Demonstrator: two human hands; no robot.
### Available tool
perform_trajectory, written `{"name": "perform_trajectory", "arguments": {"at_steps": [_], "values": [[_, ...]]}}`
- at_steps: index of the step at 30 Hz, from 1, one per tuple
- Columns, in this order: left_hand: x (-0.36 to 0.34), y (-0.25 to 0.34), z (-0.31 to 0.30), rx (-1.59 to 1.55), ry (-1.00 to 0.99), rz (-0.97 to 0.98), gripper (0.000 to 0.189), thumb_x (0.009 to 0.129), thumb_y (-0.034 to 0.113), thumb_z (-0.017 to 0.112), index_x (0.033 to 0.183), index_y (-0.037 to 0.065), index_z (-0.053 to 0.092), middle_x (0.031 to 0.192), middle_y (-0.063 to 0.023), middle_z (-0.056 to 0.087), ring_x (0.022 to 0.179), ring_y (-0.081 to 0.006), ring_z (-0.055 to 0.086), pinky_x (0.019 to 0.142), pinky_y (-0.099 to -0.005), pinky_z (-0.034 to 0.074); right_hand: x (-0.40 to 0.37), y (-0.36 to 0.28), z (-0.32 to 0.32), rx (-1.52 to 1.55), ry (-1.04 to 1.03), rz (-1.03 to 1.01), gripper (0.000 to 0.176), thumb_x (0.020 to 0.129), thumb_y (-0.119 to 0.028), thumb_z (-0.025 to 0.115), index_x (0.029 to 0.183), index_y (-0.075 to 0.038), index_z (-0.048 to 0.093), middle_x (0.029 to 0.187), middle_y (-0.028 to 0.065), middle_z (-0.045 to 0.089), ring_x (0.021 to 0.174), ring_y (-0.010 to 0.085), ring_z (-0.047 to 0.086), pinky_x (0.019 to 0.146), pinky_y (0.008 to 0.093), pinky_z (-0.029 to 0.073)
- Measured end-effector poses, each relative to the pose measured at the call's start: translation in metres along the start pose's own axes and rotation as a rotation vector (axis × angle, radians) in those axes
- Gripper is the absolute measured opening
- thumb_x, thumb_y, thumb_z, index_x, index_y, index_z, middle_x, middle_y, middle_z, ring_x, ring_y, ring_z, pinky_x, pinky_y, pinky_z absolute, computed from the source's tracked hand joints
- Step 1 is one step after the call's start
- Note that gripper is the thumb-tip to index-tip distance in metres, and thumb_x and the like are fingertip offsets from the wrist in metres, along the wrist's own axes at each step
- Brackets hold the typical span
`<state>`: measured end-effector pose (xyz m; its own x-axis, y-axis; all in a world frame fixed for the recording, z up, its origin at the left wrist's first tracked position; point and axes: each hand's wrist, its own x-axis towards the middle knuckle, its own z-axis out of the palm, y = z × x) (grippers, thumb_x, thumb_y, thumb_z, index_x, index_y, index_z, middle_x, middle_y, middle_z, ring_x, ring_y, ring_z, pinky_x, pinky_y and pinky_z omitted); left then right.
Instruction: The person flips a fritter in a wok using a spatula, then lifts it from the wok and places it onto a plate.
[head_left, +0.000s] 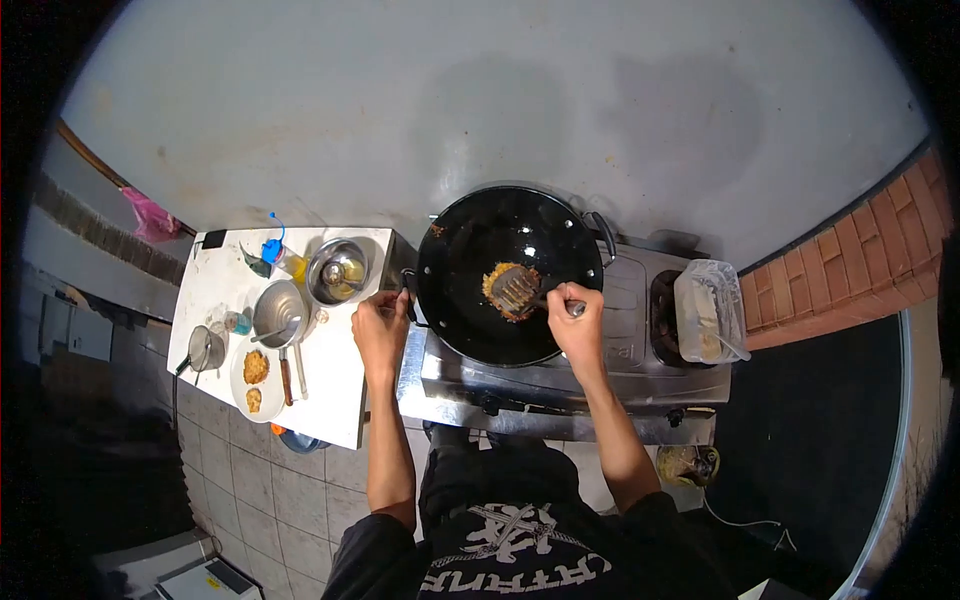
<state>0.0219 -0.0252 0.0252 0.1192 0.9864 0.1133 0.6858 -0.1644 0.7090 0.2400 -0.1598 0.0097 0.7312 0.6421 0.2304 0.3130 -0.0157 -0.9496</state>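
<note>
A large black wok [480,335] sits on the stove, and a browned, flat fried patty [490,275] lies in it. My right hand [577,322] is closed around the handle of a slotted spatula [515,290]. The spatula's blade rests over the patty and covers part of it. At the wok's left side, my left hand [380,328] has its fingers closed at the dark wok handle [409,283]. The fingertips partly hide that handle.
Left, a white table [335,400] bears a plate [243,395] with fried pieces, metal bowls [325,290], a strainer [207,348], a knife [286,380] and an oil bottle [293,265]. Right, a clear plastic container [705,310] stands on the stove [630,360], near a brick edge [850,260].
</note>
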Motion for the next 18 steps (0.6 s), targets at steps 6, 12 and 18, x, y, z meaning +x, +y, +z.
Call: {"name": "perform_trajectory", "arguments": {"at_steps": [6, 12, 18], "values": [[-0.005, -0.003, 0.004, -0.051, 0.05, 0.009, 0.025, 0.083, 0.023, 0.069, 0.087, -0.002, 0.071, 0.074, -0.0176, 0.069, 0.07, -0.0298, 0.069, 0.068, -0.0359, 0.051, 0.001, 0.004, 0.003, -0.001, -0.063, -0.014, 0.018, 0.08, 0.0, 0.058, 0.063, 0.006, 0.052, 0.051, 0.0044, 0.047, 0.054, 0.0031, 0.042, 0.047, 0.0268, 0.033], [-0.004, -0.001, 0.006, -0.017, 0.041, 0.014, 0.026, 0.083, 0.023, 0.069, 0.087, -0.002, 0.071, 0.072, -0.017, 0.068, 0.068, -0.0291, 0.068, 0.066, -0.0362, 0.05, 0.0, 0.01, 0.0, 0.07, -0.007, -0.051, 0.022, 0.08, 0.003, 0.057, 0.061, 0.003, 0.047, 0.053, 0.0, 0.042, 0.055, 0.0028, 0.038, 0.047, 0.0256, 0.03], [-0.004, -0.002, 0.006, -0.021, 0.031, -0.008, 0.025, 0.083, 0.023, 0.069, 0.087, -0.002, 0.071, 0.073, -0.0169, 0.068, 0.069, -0.0296, 0.068, 0.067, -0.0364, 0.05, -0.005, 0.008, 0.0, 0.103, -0.075, -0.053, 0.024, 0.081, 0.002, 0.058, 0.06, 0.003, 0.046, 0.052, -0.0012, 0.039, 0.054, 0.0023, 0.036, 0.046, 0.0261, 0.028]]}}
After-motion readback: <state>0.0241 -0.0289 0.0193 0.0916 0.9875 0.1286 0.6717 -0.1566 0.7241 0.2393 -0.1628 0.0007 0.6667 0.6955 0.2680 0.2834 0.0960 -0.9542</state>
